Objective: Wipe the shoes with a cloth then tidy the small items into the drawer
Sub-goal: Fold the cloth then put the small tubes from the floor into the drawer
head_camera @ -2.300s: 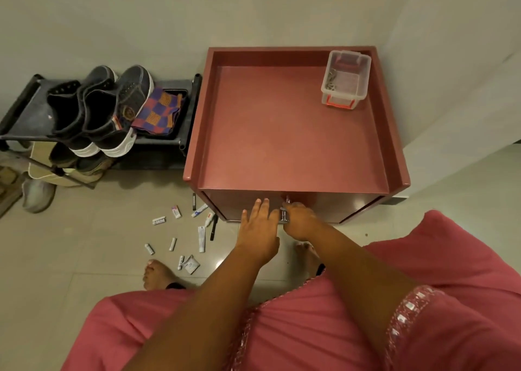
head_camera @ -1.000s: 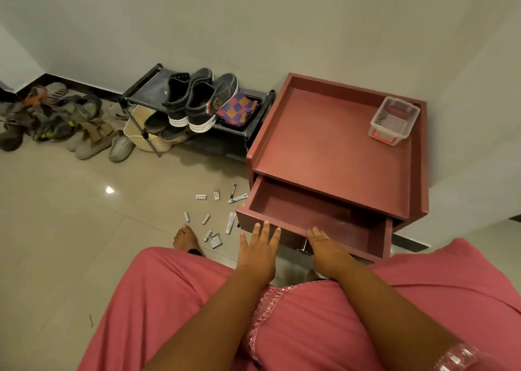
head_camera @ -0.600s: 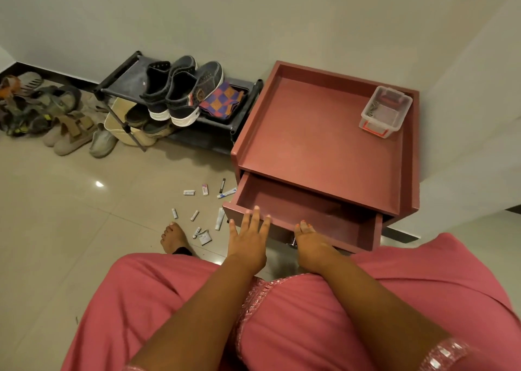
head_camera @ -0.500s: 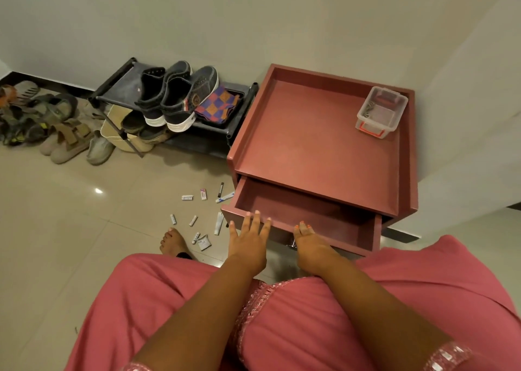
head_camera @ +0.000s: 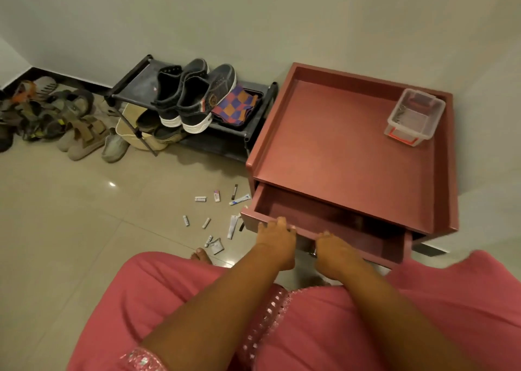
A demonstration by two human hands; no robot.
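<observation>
Drawer (head_camera: 324, 224) stands open at centre, its inside bare, so there's room to reach in from above. Both hands, left (head_camera: 275, 241) and right (head_camera: 332, 248), crowd its front edge. Small items (head_camera: 214, 218) litter the floor (head_camera: 70, 229) lower left of it, a foot (head_camera: 200, 255) just below them.

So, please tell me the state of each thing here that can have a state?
drawer: pulled open, nothing seen inside
small items: scattered on the floor
left hand: fingers curled over drawer front
right hand: fingers on drawer front
clear box: no lid
checked cloth: folded on the rack
</observation>
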